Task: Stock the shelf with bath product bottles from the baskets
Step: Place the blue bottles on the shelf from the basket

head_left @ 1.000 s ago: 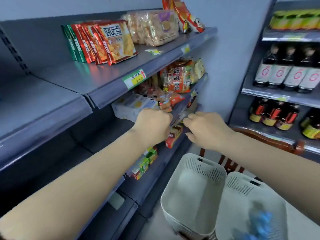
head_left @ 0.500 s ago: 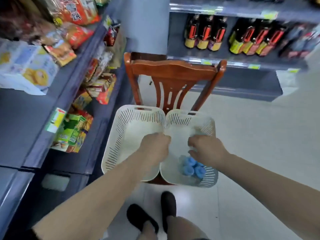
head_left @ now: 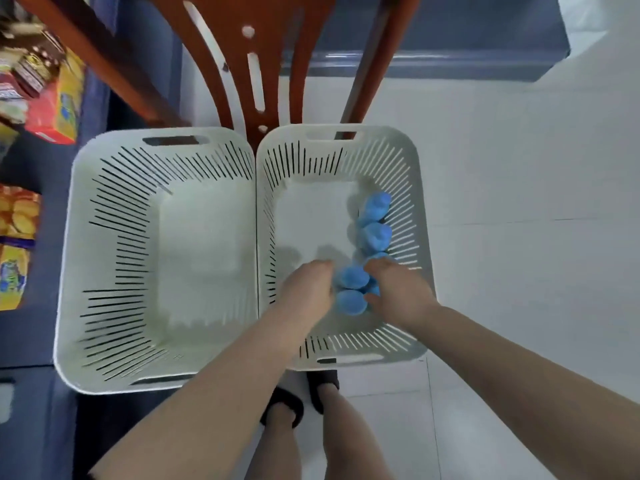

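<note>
Two white slotted baskets stand side by side on a wooden chair. The left basket holds nothing. In the right basket, several bottles with blue caps stand along its right side. Both my hands are down inside this basket. My left hand presses against the two nearest blue caps from the left, its fingers curled downward and hidden. My right hand curls round a blue-capped bottle from the right, thumb and fingers on either side.
The brown chair back rises behind the baskets. Shelves with snack boxes run along the left. A blue shelf base lies ahead. White tiled floor spreads to the right, and my feet in black slippers show under the baskets.
My view swung from the snack shelf down to the baskets. Both hands dropped from above the basket rims into the right basket and now touch the blue-capped bottles.
</note>
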